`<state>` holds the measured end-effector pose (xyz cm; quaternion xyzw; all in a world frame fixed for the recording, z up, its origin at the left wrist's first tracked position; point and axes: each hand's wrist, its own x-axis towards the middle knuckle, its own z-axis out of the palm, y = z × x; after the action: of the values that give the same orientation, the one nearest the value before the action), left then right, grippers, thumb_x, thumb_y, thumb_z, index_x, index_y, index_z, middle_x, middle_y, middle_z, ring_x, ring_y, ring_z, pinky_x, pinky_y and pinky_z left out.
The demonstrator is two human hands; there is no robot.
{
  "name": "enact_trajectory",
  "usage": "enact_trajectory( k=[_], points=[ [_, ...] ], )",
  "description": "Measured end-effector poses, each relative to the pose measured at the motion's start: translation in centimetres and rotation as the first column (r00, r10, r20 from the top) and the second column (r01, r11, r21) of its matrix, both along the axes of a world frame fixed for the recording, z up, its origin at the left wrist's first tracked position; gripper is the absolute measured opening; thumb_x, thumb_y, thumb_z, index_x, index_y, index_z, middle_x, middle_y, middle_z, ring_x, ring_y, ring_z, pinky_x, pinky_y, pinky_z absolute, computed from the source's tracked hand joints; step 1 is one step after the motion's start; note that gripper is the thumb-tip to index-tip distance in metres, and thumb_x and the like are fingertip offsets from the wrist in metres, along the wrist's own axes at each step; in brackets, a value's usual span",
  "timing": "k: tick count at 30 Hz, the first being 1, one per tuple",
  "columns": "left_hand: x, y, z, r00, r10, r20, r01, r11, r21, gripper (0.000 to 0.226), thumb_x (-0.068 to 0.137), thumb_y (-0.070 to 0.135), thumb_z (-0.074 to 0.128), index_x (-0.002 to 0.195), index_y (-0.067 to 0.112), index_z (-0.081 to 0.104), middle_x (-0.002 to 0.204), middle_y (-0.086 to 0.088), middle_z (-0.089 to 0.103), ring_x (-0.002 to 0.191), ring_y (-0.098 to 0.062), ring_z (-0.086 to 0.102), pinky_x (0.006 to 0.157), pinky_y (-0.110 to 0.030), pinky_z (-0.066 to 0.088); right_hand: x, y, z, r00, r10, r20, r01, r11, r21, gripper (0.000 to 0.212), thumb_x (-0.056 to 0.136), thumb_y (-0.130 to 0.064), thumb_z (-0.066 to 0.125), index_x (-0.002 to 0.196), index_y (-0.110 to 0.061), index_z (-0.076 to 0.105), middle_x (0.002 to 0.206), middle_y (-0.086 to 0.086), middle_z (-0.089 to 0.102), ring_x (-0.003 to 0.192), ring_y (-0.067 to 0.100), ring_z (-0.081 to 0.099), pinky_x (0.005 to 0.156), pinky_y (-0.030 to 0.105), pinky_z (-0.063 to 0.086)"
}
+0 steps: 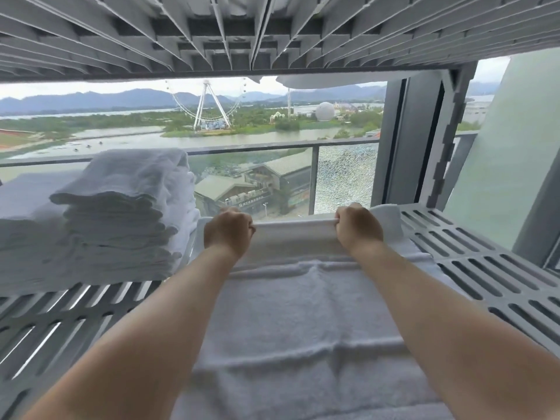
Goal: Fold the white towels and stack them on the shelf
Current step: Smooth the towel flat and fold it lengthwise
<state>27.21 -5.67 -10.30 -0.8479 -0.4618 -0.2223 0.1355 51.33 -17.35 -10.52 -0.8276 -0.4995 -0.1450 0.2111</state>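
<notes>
Across the slatted grey shelf (472,253) in front of the window, your white towel (303,313) lies spread down the middle of the frame, your left hand (228,234) and right hand (359,227) each gripping its far edge with curled fingers, beside the stack of folded towels (121,213) at centre left

A high-floor room, seemingly a hotel's linen corner: a grey slatted shelf (472,256) carries stacked white towels (121,213). Behind it a window (348,177) overlooks a glass balcony rail (272,148), a Ferris wheel (209,104), water (242,137) and hills (91,100).
</notes>
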Motion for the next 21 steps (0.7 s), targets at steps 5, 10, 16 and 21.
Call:
enact_trajectory(
  k=[5, 10, 16, 21],
  points=[
    [-1.7, -5.2, 0.6, 0.993, 0.047, 0.110, -0.047, 0.999, -0.007, 0.024, 0.097, 0.034, 0.059, 0.100, 0.017, 0.075, 0.109, -0.007, 0.066, 0.113, -0.031, 0.054, 0.073, -0.041, 0.055, -1.4, -4.9, 1.2, 0.998, 0.053, 0.034, -0.055, 0.997, 0.049, 0.023, 0.090, -0.006, 0.051, 0.097, -0.008, 0.073, 0.098, 0.015, 0.063, 0.087, 0.035, 0.064, 0.075, 0.041, 0.057],
    [-4.1, -12.2, 0.3, 0.986, 0.079, 0.144, -0.086, 0.995, 0.047, 0.026, 0.097, 0.032, 0.059, 0.102, 0.012, 0.076, 0.106, -0.013, 0.065, 0.108, -0.034, 0.056, 0.070, -0.041, 0.054, -3.2, -10.8, 1.2, 0.991, 0.078, 0.105, -0.085, 0.994, 0.064, 0.020, 0.093, -0.009, 0.056, 0.101, -0.007, 0.075, 0.095, 0.015, 0.067, 0.086, 0.033, 0.066, 0.074, 0.043, 0.059],
    [-6.1, -21.0, -1.1, 0.963, 0.236, 0.129, -0.241, 0.970, 0.019, 0.021, 0.095, 0.027, 0.060, 0.099, 0.014, 0.076, 0.100, -0.013, 0.066, 0.103, -0.034, 0.059, 0.074, -0.041, 0.055, -5.4, -17.9, -0.5, 0.994, 0.060, 0.087, -0.060, 0.998, -0.006, 0.020, 0.090, -0.005, 0.056, 0.096, -0.009, 0.075, 0.094, 0.014, 0.070, 0.089, 0.032, 0.068, 0.068, 0.032, 0.054],
    [-6.3, -24.6, -2.9, 0.943, 0.326, -0.061, -0.325, 0.945, 0.031, 0.021, 0.091, 0.014, 0.056, 0.097, 0.019, 0.076, 0.098, -0.003, 0.071, 0.106, -0.027, 0.055, 0.089, -0.039, 0.046, -5.9, -21.5, -3.0, 0.996, 0.047, 0.072, -0.041, 0.996, -0.082, 0.026, 0.090, -0.002, 0.050, 0.096, -0.013, 0.074, 0.092, 0.012, 0.069, 0.091, 0.030, 0.064, 0.066, 0.032, 0.051]
  ],
)
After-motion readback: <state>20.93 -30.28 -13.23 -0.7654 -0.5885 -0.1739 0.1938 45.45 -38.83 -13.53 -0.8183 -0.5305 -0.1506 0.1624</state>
